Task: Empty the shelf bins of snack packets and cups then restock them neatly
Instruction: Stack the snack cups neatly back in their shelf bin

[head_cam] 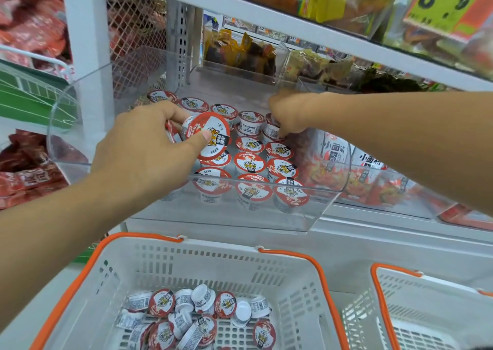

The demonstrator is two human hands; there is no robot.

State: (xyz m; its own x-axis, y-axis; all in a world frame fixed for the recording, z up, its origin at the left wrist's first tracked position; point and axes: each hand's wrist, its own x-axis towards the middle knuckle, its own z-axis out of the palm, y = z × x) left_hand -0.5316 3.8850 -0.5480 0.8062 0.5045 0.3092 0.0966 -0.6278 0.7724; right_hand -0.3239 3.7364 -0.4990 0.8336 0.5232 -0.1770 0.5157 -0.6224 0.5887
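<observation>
A clear plastic shelf bin holds several small white cups with red tiger-print lids, standing in rows. My left hand grips one such cup, tilted so its lid faces me, with more cups tucked behind its fingers. My right hand reaches into the bin's back right corner and pinches a cup there. Below the shelf, a white basket with orange handles holds several loose cups lying jumbled.
A second white basket stands at the lower right. The neighbouring bin on the right holds red and white snack packets. Other bins of packets sit behind and above. Red packets fill the shelves at left.
</observation>
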